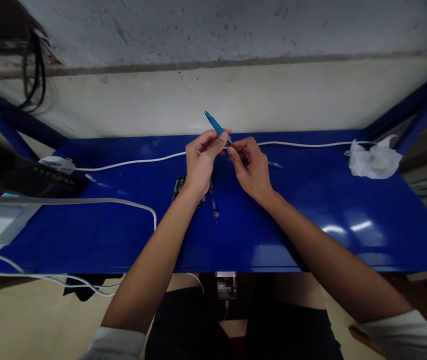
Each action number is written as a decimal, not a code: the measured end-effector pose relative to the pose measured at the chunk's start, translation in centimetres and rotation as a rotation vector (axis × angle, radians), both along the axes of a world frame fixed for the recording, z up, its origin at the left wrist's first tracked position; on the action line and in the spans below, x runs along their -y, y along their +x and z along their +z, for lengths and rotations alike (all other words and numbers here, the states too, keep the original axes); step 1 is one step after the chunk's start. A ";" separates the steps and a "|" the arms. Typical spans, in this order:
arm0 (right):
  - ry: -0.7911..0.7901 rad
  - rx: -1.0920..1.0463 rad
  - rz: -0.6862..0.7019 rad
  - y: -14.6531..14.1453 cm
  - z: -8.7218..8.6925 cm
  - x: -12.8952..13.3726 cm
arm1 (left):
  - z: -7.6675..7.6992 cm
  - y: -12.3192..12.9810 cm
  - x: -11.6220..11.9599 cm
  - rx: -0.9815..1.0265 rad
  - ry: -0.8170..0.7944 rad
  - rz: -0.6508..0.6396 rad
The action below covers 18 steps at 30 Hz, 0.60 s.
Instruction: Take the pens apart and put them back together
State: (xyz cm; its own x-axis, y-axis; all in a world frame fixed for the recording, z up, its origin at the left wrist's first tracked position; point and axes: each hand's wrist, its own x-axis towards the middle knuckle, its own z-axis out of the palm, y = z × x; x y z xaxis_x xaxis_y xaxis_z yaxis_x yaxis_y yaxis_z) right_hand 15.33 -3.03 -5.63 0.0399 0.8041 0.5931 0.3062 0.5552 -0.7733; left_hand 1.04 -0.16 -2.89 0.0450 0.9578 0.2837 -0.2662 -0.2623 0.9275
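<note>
Held up in front of me over the blue shelf is a pen with a light blue barrel [215, 123], tilted with its blue end to the upper left. My left hand [202, 162] pinches it between thumb and fingers. At its lower, darker end, the fingertips of my right hand [251, 167] are closed, and they hide that end. Just right of that hand, a thin blue piece, perhaps another pen [275, 164], shows in part. Beneath my left wrist lie several black pens [176, 187], partly hidden; one separate black pen [214, 200] points towards me.
A white cable [130, 162] crosses the blue shelf [311, 200] behind my hands. At right sits a crumpled white plastic bag [374, 159]. The left side holds a black box [53, 177], a white box [5, 222] and more cables. A wall [141, 105] stands behind.
</note>
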 end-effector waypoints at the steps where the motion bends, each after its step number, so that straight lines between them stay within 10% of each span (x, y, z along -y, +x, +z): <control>1: 0.000 -0.002 0.000 0.0 0.1 0.1 | 0.0 0.0 0.0 -0.002 -0.001 0.007; 18: -0.031 -0.049 0.053 0.1 0.8 0.4 | -0.3 -0.2 -0.2 -0.048 0.056 0.011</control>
